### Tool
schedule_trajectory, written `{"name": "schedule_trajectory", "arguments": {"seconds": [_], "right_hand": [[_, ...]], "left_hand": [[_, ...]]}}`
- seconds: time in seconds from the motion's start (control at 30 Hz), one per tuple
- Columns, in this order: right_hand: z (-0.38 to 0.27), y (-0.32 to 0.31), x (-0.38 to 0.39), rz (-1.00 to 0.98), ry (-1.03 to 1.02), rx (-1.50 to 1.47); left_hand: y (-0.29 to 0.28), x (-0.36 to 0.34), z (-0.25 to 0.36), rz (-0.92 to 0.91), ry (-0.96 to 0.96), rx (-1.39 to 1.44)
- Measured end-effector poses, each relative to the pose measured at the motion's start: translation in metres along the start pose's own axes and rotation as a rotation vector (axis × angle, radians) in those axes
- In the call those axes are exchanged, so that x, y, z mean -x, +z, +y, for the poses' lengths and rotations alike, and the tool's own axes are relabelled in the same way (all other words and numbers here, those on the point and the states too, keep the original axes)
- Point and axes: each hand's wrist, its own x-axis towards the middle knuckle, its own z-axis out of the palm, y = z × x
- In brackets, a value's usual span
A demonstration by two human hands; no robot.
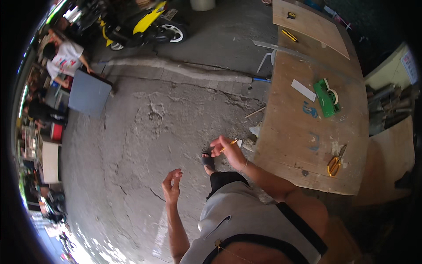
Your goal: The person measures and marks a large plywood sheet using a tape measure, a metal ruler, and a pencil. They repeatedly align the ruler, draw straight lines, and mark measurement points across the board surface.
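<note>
My right hand (229,150) is in front of me, left of the worktable, with its fingers closed around a slim yellow pencil (228,145). A small white piece (239,143) shows beside the pencil; whether I hold it cannot be told. My left hand (172,185) hangs over the concrete floor, its fingers curled together, and nothing shows in them. On the wooden worktable (281,154) to my right lie orange-handled scissors (336,163), a green tape dispenser (326,97), a white strip (303,90) and a yellow utility knife (289,35).
A thin board (312,22) with a tape measure (291,15) covers the table's far end. A long raised ridge (176,67) crosses the cracked floor. Far left, a person (66,59) holds a grey panel (89,93). A yellow motorbike (149,22) stands beyond.
</note>
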Motion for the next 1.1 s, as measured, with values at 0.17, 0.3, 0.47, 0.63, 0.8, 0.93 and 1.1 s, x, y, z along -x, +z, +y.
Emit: {"name": "schedule_trajectory", "arguments": {"seconds": [0.17,0.3,0.47,0.63,0.8,0.93,1.1], "right_hand": [[-0.033,-0.065,-0.155,0.613,-0.015,-0.153],[-0.098,-0.125,-0.275,0.940,-0.079,0.067],[-0.136,-0.313,-0.358,1.538,-0.341,0.349],[-0.188,-0.356,-0.423,1.954,0.253,0.434],[-0.236,-0.362,-0.494,1.993,0.560,0.350],[-0.245,-0.385,-0.491,2.166,0.730,0.289],[-0.237,-0.403,-0.489,2.448,0.770,0.214]], "left_hand": [[-0.055,-0.092,-0.216,0.031,-0.541,-0.095],[-0.117,-0.116,-0.354,-0.141,-1.057,0.055],[-0.085,-0.250,-0.330,-0.399,-1.294,-0.229],[-0.059,-0.510,-0.265,-0.445,-1.245,-0.273],[0.011,-0.902,-0.196,-0.477,-0.548,-0.301],[0.183,-1.128,-0.047,-0.347,-0.298,-0.216],[0.384,-1.243,0.044,-0.534,-0.290,-0.190]]}}
